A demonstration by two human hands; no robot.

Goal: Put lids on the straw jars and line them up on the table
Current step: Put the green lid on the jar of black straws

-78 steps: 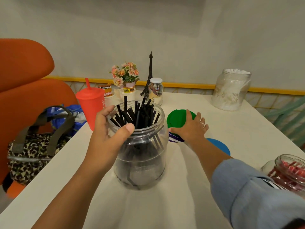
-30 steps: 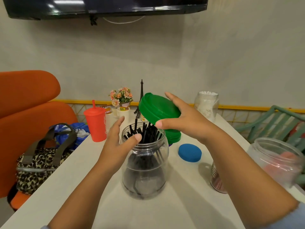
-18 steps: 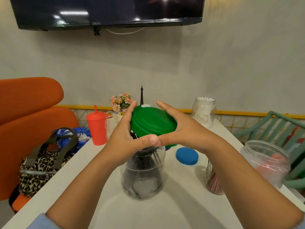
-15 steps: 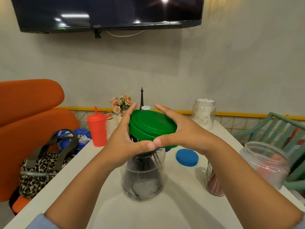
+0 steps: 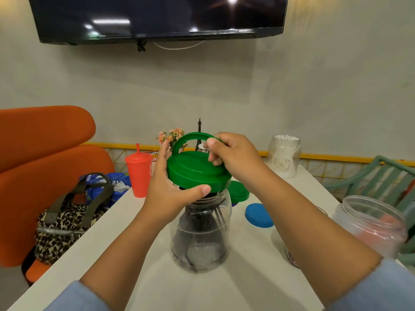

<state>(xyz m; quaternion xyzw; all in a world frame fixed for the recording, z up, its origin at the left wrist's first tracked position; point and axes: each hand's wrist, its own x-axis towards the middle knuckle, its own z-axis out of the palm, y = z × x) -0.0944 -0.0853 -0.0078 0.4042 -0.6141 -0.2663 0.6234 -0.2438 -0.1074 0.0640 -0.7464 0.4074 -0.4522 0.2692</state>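
A pale, plain wall (image 5: 314, 86) fills the far side of the room. High on it hangs a wide black television (image 5: 157, 16), its dark screen catching reflections of ceiling lights. A thin white cable (image 5: 179, 47) sags just under its lower edge. Low on the wall a yellow strip (image 5: 336, 156) runs behind the counter's far edge, with a pale lattice pattern beneath it. The counter (image 5: 224, 292) is white and smooth, softly lit. Beside its left edge stands an orange upholstered chair (image 5: 45, 135) with a rounded back. Off the right edge sits a pale green slatted chair (image 5: 391, 163). Grey floor (image 5: 9, 288) shows at the lower left.
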